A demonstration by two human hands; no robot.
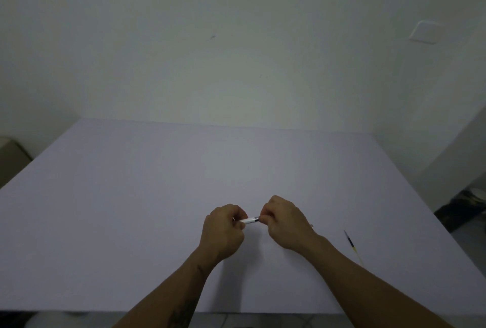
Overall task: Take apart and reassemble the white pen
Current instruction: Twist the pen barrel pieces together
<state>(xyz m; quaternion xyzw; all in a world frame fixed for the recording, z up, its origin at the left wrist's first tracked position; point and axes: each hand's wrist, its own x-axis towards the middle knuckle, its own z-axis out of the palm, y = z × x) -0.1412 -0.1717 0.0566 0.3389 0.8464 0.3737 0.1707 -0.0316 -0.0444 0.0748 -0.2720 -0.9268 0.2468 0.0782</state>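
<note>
Both forearms reach in from the near table (pixel 131 222) edge, hands meeting above its middle. Left hand (pixel 223 230) curled, fingers pinched on white pen (pixel 249 220) barrel; right hand (pixel 285 220) fisted, fingertips closed on pen's dark end. Refill (pixel 352 245) lies on table, right of right wrist

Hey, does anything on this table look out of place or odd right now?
Only the ink refill, lying loose on the table right of the right hand, outside the white pen both hands hold. Nothing looks damaged.
</note>
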